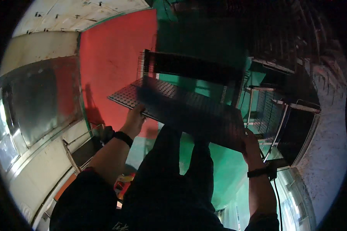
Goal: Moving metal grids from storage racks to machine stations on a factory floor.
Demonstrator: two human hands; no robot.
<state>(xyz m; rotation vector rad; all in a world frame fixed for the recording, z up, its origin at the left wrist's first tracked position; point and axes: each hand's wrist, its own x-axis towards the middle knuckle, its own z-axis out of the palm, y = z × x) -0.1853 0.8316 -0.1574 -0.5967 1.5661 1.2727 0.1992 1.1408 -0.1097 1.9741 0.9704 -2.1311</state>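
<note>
Across the middle I hold a wide, flat tray [125, 96] with rows of small round shapes, best seen at its lit left end. Most of its surface lies in deep shadow, so I cannot tell whether anything rests on it. My left hand [134, 122] grips the near edge toward the left, its thumb side by the rim. At the right end, my right hand [251, 148] is closed around the tray's corner, its fingers partly lost in the dark. The tray tilts, with its right end nearer to me. Just beyond it stands a dark rack [196, 64].
To the right is a metal-framed stand [268, 107] with mesh, beside a dark panel [297, 129]. A dark-seated chair-like frame [86, 152] sits at left. The floor is painted red [115, 50] and green [229, 179]. A red and yellow object [122, 185] lies near my left arm.
</note>
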